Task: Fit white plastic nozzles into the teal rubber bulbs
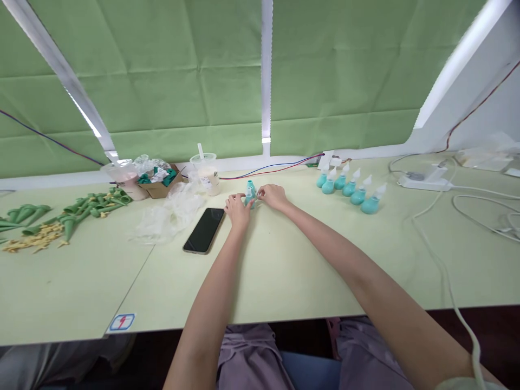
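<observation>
My left hand (238, 212) is closed around the side of a small teal squeeze bulb (248, 200) at the middle of the table. Just behind it stands another teal piece (250, 185), partly hidden by the first. My right hand (274, 196) is closed in a pinch to the right of the bulb, with a small pale thing (259, 196) at its fingertips, too small to make out. Off to the right, several teal bulbs (369, 205) with clear pointed tips stand upright in two rough rows.
A black phone (204, 231) lies left of my left hand, beside a crumpled clear plastic bag (168, 214). Behind are a plastic cup (209, 179) and a cardboard box (162, 188). Green cone-shaped pieces (77, 211) lie far left; a power strip (426, 180) with cables lies right.
</observation>
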The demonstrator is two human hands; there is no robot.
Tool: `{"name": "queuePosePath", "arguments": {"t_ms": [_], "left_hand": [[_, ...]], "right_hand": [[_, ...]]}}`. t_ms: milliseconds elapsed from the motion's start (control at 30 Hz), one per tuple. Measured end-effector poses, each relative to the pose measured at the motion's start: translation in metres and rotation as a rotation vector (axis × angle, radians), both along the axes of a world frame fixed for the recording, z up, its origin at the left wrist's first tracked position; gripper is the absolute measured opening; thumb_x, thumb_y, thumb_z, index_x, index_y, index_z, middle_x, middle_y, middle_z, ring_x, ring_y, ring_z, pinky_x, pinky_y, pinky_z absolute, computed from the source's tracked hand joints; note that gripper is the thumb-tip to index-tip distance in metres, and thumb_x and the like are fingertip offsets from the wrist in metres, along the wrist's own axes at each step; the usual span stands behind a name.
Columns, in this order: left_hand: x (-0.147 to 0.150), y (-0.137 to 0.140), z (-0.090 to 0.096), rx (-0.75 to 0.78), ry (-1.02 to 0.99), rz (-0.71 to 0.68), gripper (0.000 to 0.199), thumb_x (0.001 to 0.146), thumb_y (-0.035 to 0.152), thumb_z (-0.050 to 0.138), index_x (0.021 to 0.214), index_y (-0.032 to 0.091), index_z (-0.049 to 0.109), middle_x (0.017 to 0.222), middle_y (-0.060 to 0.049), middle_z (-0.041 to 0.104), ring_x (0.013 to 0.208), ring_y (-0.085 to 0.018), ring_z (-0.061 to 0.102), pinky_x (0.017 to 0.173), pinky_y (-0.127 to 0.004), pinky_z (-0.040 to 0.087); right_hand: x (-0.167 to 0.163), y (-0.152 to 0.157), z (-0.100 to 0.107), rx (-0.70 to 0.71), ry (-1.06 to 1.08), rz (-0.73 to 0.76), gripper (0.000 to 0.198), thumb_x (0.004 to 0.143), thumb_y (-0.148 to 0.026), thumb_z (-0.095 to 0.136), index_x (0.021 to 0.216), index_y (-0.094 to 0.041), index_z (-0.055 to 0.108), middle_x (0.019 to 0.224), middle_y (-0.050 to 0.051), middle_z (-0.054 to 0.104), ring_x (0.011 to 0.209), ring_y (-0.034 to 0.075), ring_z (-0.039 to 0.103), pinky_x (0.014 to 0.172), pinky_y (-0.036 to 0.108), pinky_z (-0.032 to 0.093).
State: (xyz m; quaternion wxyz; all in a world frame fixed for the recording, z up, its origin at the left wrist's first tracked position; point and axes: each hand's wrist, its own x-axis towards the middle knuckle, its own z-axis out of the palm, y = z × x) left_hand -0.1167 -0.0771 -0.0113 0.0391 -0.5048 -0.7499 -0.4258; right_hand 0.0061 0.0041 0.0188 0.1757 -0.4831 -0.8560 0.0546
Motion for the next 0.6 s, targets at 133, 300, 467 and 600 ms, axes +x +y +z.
{"name": "queuePosePath", "arguments": {"t_ms": [133,300,467,600], "left_hand": [[0.000,-0.002,0.001,0.044,0.045,-0.021,0.016,0.078,0.032,0.064,0.092,0.024,0.059,0.107,-0.011,0.059,0.107,-0.031,0.050,0.089,-0.047,0.036],[0.013,-0.007,0.011,0.139,0.149,-0.212,0.015,0.077,0.023,0.061,0.091,0.023,0.054,0.092,-0.004,0.065,0.096,-0.022,0.057,0.097,-0.041,0.032],[0.035,-0.014,0.015,0.116,0.291,-0.345,0.013,0.078,0.028,0.060,0.089,0.024,0.055,0.089,-0.004,0.066,0.093,-0.022,0.056,0.094,-0.038,0.032],[0.045,-0.019,0.015,0.102,0.410,-0.471,0.014,0.079,0.030,0.060,0.092,0.025,0.059,0.093,-0.005,0.066,0.098,-0.023,0.054,0.094,-0.040,0.029]], "right_hand": [[0.006,-0.009,0.003,0.084,0.142,0.007,0.024,0.082,-0.032,0.060,0.104,-0.025,0.065,0.100,0.002,0.068,0.091,0.017,0.061,0.074,0.026,0.043],[0.033,-0.037,0.015,0.265,0.348,0.185,0.035,0.090,-0.026,0.045,0.125,-0.027,0.053,0.120,0.003,0.057,0.085,0.013,0.060,0.074,0.024,0.044],[0.075,-0.057,0.012,0.443,0.127,0.342,0.032,0.093,-0.022,0.039,0.115,-0.027,0.061,0.122,0.004,0.058,0.097,0.016,0.058,0.082,0.028,0.040],[0.100,-0.059,0.001,0.444,0.030,0.265,0.031,0.097,-0.031,0.036,0.109,-0.026,0.064,0.113,0.005,0.065,0.095,0.016,0.059,0.081,0.029,0.036]]}}
